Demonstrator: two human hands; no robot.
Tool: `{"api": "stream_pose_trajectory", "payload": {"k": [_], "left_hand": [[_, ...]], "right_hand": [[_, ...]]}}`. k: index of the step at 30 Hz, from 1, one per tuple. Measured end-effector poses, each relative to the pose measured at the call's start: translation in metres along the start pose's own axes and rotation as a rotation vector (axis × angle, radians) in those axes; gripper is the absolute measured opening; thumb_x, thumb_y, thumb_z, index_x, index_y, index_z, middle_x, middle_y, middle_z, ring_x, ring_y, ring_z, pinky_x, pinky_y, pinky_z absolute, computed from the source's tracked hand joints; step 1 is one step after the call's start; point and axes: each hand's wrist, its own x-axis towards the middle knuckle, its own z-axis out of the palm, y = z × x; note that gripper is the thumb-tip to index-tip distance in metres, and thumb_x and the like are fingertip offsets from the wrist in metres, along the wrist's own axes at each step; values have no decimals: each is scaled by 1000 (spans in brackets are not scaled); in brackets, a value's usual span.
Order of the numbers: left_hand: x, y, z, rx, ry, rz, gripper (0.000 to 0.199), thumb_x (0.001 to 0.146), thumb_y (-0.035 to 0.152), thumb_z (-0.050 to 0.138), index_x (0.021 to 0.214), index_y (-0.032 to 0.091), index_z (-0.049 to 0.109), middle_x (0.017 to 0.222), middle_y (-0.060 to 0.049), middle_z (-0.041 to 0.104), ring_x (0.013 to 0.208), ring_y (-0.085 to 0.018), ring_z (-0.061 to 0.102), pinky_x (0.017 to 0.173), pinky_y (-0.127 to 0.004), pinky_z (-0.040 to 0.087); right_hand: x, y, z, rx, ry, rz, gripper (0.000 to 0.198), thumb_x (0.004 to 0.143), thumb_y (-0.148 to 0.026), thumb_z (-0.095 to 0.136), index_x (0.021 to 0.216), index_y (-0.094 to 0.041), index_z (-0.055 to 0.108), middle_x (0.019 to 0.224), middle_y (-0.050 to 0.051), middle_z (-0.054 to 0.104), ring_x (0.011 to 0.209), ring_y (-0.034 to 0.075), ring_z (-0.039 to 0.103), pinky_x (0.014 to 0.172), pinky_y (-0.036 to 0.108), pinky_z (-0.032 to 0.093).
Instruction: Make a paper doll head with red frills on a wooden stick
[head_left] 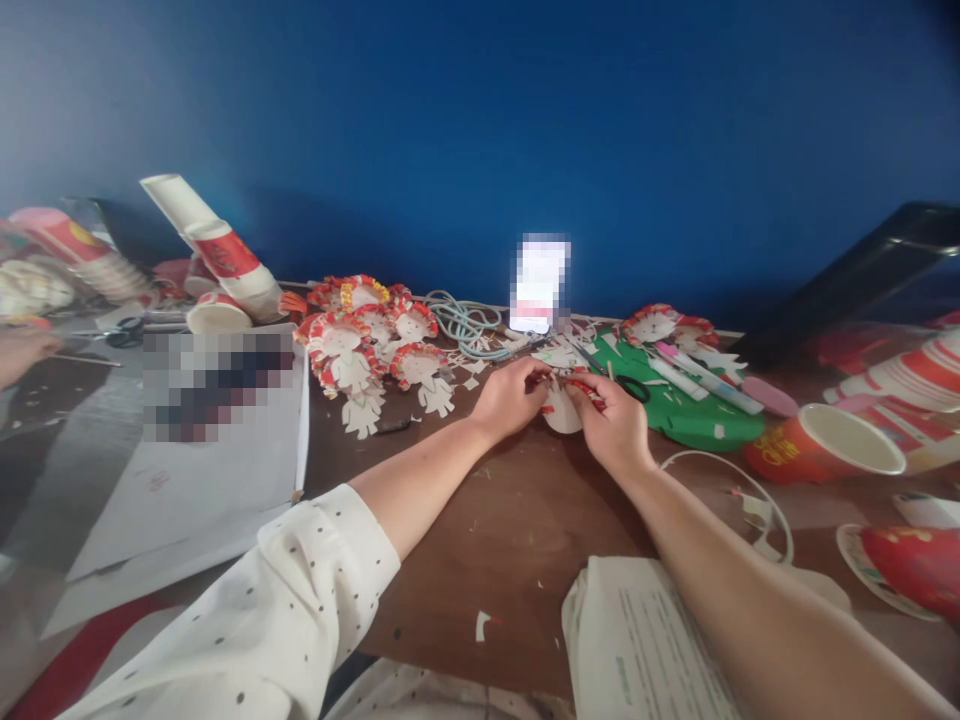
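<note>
Above the brown table, my left hand [514, 402] and my right hand [616, 422] come together over a small white-and-red paper cutout [562, 415]. My left fingers pinch its upper left side. On the other side, the right thumb and fingers close on the same piece. Its rounded white part hangs down between the hands; the fingers cover the upper part. Left of my hands lie several paper lion figures [352, 345] with red frilled manes and white bodies. Close by on the right, black-handled scissors [631, 388] rest on a green sheet [694, 425].
Pens [709, 380] lie on the green sheet. At right is a red paper cup [825, 445]; stacked cups [236, 265] lean at back left. A lit phone [538, 285] stands against the blue wall. White board [217, 500], tissue pack [637, 630], another person's hand [21, 355] at far left.
</note>
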Motion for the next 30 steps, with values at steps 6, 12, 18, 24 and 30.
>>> {"api": "stream_pose_trajectory", "payload": {"k": [6, 12, 18, 24, 30], "left_hand": [[3, -2, 1, 57, -27, 41, 22, 85, 14, 58, 103, 18, 71, 106, -6, 74, 100, -19, 67, 94, -34, 53], [4, -7, 1, 46, -51, 34, 19, 89, 25, 60, 101, 18, 72, 102, -5, 74, 96, -18, 68, 89, -32, 53], [3, -8, 0, 2, -69, -24, 17, 89, 26, 60, 99, 19, 72, 97, -4, 75, 89, -17, 68, 81, -27, 53], [5, -7, 1, -19, -42, 43, 13, 87, 23, 62, 97, 18, 71, 97, -4, 74, 88, -16, 68, 80, -28, 52], [5, -3, -1, -31, 3, 82, 10, 86, 18, 64, 94, 17, 70, 94, -4, 73, 87, -16, 67, 80, -29, 53]], "right_hand": [[0, 0, 0, -22, 8, -12, 32, 86, -43, 60, 102, -20, 74, 104, 8, 75, 96, 25, 69, 86, 36, 53], [0, -1, -1, -19, 15, -14, 31, 86, -41, 60, 102, -19, 75, 102, 8, 76, 92, 23, 70, 84, 34, 53], [-1, -1, 0, -10, -4, -55, 31, 85, -43, 61, 101, -19, 75, 100, 8, 76, 90, 24, 70, 80, 35, 54], [0, -1, 0, 8, -1, -26, 30, 84, -43, 62, 98, -19, 75, 100, 8, 76, 93, 25, 70, 81, 35, 54], [0, -2, 1, 8, 20, 4, 31, 83, -42, 62, 99, -19, 75, 99, 9, 76, 89, 24, 70, 77, 35, 54]]}}
